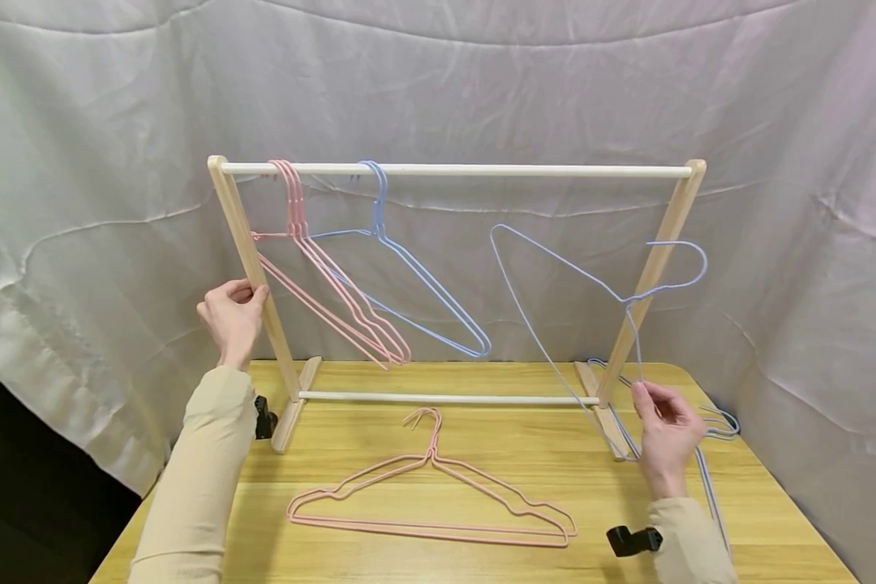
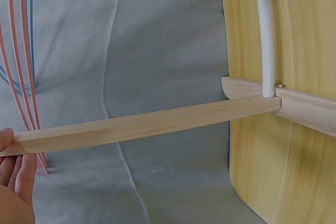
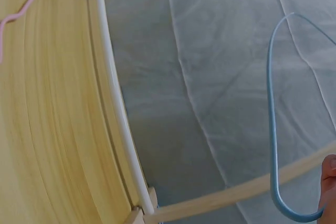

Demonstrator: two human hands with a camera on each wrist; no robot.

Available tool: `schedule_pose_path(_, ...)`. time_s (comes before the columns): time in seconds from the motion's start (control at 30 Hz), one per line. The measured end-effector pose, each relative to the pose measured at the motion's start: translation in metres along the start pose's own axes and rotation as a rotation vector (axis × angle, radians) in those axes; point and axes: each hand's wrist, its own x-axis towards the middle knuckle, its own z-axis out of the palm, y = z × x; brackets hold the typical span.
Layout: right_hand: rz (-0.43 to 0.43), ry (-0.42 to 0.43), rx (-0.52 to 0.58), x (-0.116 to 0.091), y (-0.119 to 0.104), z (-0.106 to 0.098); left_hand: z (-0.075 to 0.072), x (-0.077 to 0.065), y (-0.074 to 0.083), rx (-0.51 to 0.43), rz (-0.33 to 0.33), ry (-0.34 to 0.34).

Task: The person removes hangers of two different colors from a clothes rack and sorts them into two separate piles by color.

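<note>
My left hand grips the left wooden upright of a small clothes rack, thumb on one side and fingers on the other. In the left wrist view, the fingers curl against the post's edge. On the right side, my right hand pinches one shoulder of a blue wire hanger between thumb and fingers. That hanger is held up in front of the rack's right upright, below the top rail, with its hook pointing right. Part of its bend shows in the right wrist view, beside the fingers.
Three pink hangers and two blue hangers hang at the left of the white top rail. Two pink hangers lie on the wooden table. More blue hangers lie at the right. A grey curtain hangs behind.
</note>
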Motion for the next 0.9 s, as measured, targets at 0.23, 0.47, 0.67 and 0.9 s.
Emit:
schedule_pose_path(0.23, -0.060, 0.110, 0.088, 0.004, -0.002, -0.010, 0.000, 0.000, 0.001, -0.001, -0.006, -0.001)
schedule_pose_path(0.47, -0.083, 0.149, 0.200, 0.006, -0.003, -0.025, 0.000, -0.001, 0.002, 0.001, -0.010, 0.001)
schedule_pose_path(0.67, -0.088, 0.175, 0.291, 0.008, -0.005, -0.033, 0.000, -0.001, 0.002, 0.003, -0.019, 0.002)
schedule_pose_path(0.9, -0.050, 0.248, 0.315, 0.011, -0.009, -0.046, 0.000, 0.000, 0.001, 0.006, -0.011, 0.004)
